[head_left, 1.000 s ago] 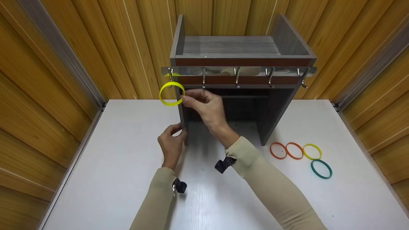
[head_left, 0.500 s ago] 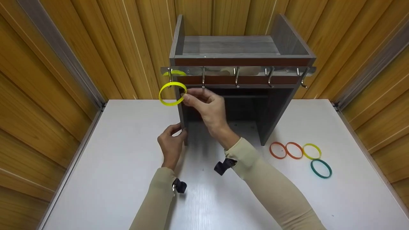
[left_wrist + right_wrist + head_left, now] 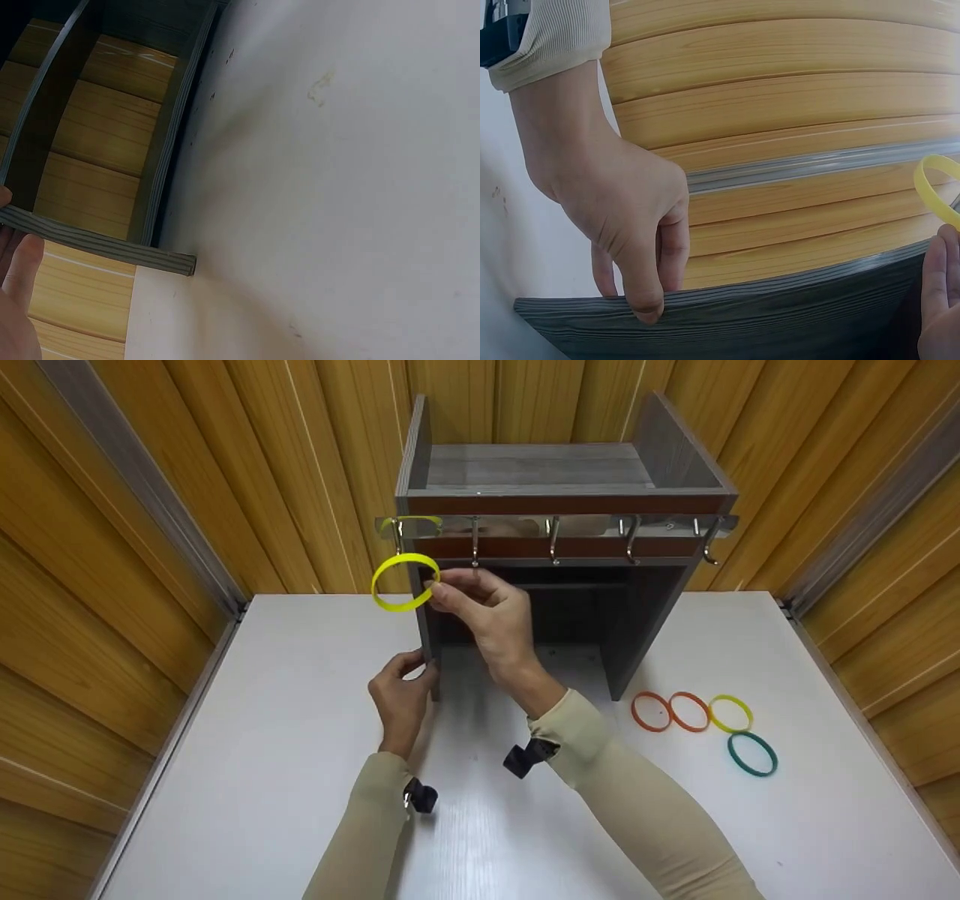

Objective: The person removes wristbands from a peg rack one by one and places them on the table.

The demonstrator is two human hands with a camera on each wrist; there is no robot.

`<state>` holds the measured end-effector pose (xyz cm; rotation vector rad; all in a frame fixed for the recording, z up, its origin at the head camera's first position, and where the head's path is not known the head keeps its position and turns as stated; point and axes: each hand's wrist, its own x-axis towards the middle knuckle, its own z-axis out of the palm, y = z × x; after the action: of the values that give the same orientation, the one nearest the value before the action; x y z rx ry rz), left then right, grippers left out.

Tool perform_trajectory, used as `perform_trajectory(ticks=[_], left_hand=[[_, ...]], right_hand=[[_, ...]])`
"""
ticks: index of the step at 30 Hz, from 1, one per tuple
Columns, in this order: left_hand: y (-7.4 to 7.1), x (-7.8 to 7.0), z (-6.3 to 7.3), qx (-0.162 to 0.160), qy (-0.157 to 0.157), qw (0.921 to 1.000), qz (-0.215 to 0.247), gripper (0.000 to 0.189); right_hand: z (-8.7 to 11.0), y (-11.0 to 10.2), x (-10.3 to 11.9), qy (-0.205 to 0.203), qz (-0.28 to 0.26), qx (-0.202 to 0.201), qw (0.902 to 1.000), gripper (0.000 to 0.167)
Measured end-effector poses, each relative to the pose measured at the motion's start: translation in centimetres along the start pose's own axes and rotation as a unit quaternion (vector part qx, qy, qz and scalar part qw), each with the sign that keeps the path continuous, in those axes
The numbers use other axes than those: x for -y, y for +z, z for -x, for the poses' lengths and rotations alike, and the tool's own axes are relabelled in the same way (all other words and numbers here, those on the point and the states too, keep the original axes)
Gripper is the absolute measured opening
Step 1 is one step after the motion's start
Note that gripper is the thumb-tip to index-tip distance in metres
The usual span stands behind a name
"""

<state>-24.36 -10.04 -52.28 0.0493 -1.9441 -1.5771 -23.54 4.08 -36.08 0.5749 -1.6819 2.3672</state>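
Observation:
My right hand (image 3: 495,619) pinches the right side of a yellow ring (image 3: 406,608) between thumb and fingers. In the head view the ring overlaps the lower end of the leftmost hook (image 3: 397,536); whether they touch, I cannot tell. That hook belongs to a shiny metal strip (image 3: 585,526) across the front of a grey wooden rack (image 3: 566,495). Lower down, my left hand (image 3: 401,697) grips the front edge of the rack's left side panel. The right wrist view shows the left thumb on one face of that panel (image 3: 727,311), the other fingers behind it.
On the white table (image 3: 292,810), right of the rack, lie two orange rings (image 3: 634,720), another yellow ring (image 3: 750,712) and a green ring (image 3: 775,761). Several more hooks stick out along the strip. Wooden panel walls (image 3: 112,585) enclose the table.
The held yellow ring has shifted only slightly, and its reflection in the metal strip now sits higher. My left hand keeps its grip on the side panel.

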Motion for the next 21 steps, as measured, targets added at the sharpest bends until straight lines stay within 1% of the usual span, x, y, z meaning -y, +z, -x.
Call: perform_trajectory(ticks=[6,11,18,21], left_hand=[[-0.1,0.1,-0.1,0.006,-0.006,1.0,-0.003,0.02],[-0.2,0.1,-0.2,0.011,-0.016,0.9998,-0.005,0.019],[-0.2,0.1,-0.2,0.008,-0.027,0.9996,-0.004,0.019],[-0.1,0.1,-0.1,0.008,-0.032,0.9994,-0.004,0.019]], right_hand=[[0.4,-0.5,0.2,-0.004,-0.004,0.0,1.0,0.017],[0.9,-1.2,0.3,-0.006,0.006,-0.002,1.0,0.018],[1.5,-2.5,0.4,-0.013,0.026,-0.008,0.9995,0.018],[1.8,-3.3,0.5,-0.014,0.026,-0.011,0.9995,0.018]])
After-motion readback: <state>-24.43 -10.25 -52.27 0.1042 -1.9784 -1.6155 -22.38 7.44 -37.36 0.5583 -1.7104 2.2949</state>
